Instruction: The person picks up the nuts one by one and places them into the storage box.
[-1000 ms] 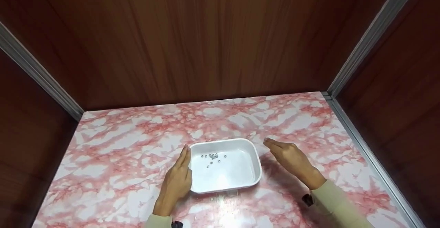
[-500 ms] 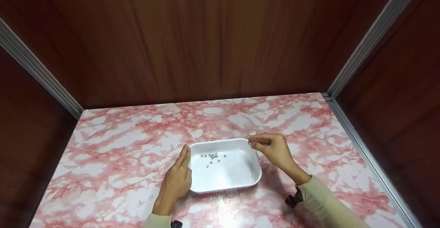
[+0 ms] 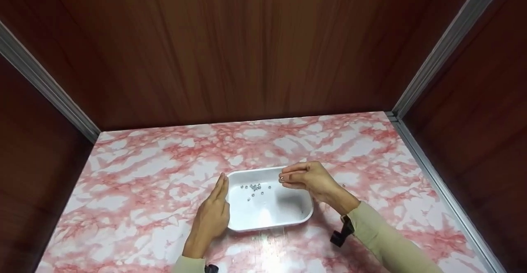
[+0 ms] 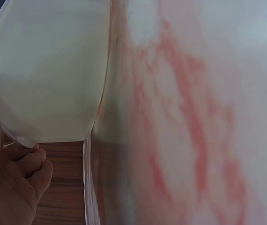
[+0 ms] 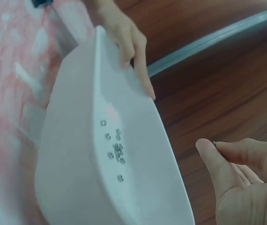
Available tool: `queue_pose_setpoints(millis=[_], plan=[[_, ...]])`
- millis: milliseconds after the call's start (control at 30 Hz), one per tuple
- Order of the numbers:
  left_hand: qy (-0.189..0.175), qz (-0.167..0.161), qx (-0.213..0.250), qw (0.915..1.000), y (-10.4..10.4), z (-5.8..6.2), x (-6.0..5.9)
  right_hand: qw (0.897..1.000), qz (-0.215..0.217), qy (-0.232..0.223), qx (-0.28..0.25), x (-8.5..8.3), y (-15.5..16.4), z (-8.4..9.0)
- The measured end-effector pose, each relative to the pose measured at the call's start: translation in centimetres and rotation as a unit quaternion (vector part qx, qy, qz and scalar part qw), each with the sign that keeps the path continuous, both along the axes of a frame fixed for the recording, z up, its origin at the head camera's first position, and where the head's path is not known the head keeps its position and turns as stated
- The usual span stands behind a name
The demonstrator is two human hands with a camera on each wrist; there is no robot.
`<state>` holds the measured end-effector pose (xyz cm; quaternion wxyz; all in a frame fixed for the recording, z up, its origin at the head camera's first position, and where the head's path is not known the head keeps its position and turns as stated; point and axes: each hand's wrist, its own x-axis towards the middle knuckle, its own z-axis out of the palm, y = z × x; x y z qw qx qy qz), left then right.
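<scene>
A white plastic tray [image 3: 288, 215] sits near the front middle of the pink-and-white marbled worktop [image 3: 144, 174], its long sides running left to right. On its floor, toward the far left corner, lies a loose cluster of small silvery metal beads [image 3: 255, 187]; the right wrist view shows them [image 5: 114, 150] as a handful of tiny round pieces, some touching and a few apart.

The right hand [image 3: 311, 178] hangs over the far right part of the tray, above its rim, with fingers drawn together and pointing left. Its grip is narrow: in the right wrist view the thumb and forefinger [image 5: 208, 152] pinch one more tiny metal piece [image 5: 214, 143], just visible as a dark speck at the fingertips. That piece is held above the tray, well apart from the cluster below.

The left hand [image 3: 212, 217] lies along the tray's left side with straight fingers together, pressed flat against the outer wall, fingertips reaching the far left corner. It grips nothing; the hand is flat and relaxed. The left wrist view shows the tray's white rounded wall [image 4: 49, 70] close up beside the palm [image 4: 7, 187], with the marbled surface next to it.

Both forearms wear pale beige sleeves [image 3: 387, 240], and a black strap [image 3: 339, 235] shows at the right wrist. Dark wood-grain panels [image 3: 247, 46] enclose the worktop at the back and both sides, joined at the corners by grey metal strips [image 3: 436, 65].
</scene>
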<state>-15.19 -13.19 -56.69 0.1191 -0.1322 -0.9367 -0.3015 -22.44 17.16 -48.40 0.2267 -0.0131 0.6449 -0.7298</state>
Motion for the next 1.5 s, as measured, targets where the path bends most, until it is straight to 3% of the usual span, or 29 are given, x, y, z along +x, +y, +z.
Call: queue_pose_setpoints(millis=[400,667,1067,1500], plan=[[0.0,0.001,0.006,1.0,0.1,-0.2,0.0,0.998,0.046,-0.015,0.036,-1.8,-1.8,1.1],[0.0,0.014,0.002,0.9999,0.0,-0.1,0.1,0.994,0.09,-0.011,0.062,-2.4,-3.8,0.7],[-0.034,0.016,-0.002,0.9993,0.0,-0.2,0.1,0.99,0.105,-0.034,0.083,-2.5,-6.3,-0.9],[-0.016,0.008,0.006,0.9998,0.1,0.2,0.1,0.992,0.074,-0.014,0.098,-2.6,-7.1,-2.1]])
